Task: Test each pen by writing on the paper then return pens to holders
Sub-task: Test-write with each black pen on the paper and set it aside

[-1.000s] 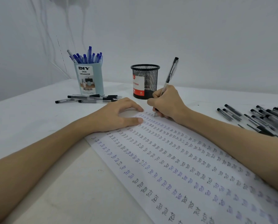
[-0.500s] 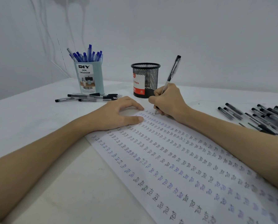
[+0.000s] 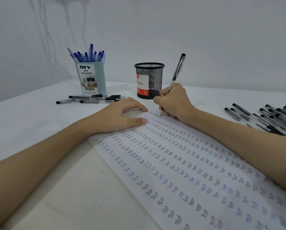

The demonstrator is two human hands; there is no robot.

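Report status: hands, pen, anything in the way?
Right hand grips black pen, tip on paper. Left hand flat on the sheet. Black mesh holder just behind, nothing in the way.

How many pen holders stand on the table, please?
2. The light blue holder, full of blue pens, stands at the back left. The black mesh holder stands to its right, just behind the right hand; I cannot see inside it.

Two holders (image 3: 149,80); one paper (image 3: 180,163); roughly five loose pens (image 3: 89,99).
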